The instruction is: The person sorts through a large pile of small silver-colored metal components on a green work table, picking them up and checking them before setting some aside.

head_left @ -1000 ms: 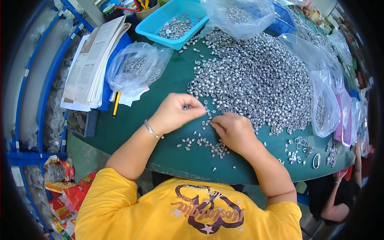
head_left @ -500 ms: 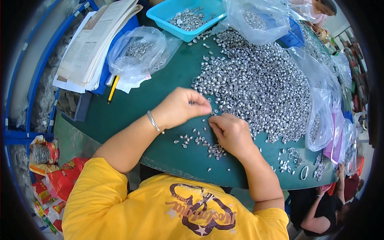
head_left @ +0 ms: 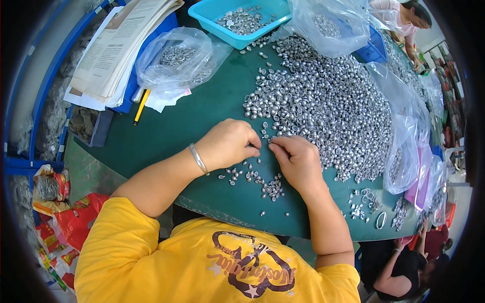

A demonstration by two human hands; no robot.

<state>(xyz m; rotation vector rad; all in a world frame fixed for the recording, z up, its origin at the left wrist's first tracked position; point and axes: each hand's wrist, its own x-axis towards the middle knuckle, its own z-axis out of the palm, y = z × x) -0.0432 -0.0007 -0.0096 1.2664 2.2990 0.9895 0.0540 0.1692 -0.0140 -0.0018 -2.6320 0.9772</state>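
A large heap of small silver metal pieces, domed and hollow (head_left: 328,106), covers the middle and right of the green table (head_left: 202,108). My left hand (head_left: 233,144), with a bangle at its wrist, is closed, thumb and fingertips drawn together near the heap's left edge. Opposite it, my right hand (head_left: 299,159) pinches with thumb and forefinger beside a few loose pieces (head_left: 265,130). Whatever either pinch holds is too small or hidden to name. Nearer to me lies a small cluster of the same pieces (head_left: 273,188), with a few scattered around it.
A light blue basket (head_left: 237,43) of metal parts stands at the back. Plastic bags (head_left: 174,60) hold more parts. Papers (head_left: 108,55) and a yellow pen (head_left: 142,107) lie at left. Links and a ring (head_left: 381,220) sit at right. Other people (head_left: 404,272) are at the right side.
My left hand has moved slightly down and its fingertips have drawn back from the heap. My right fingertips have shifted a little up and right. The person at the far right has moved.
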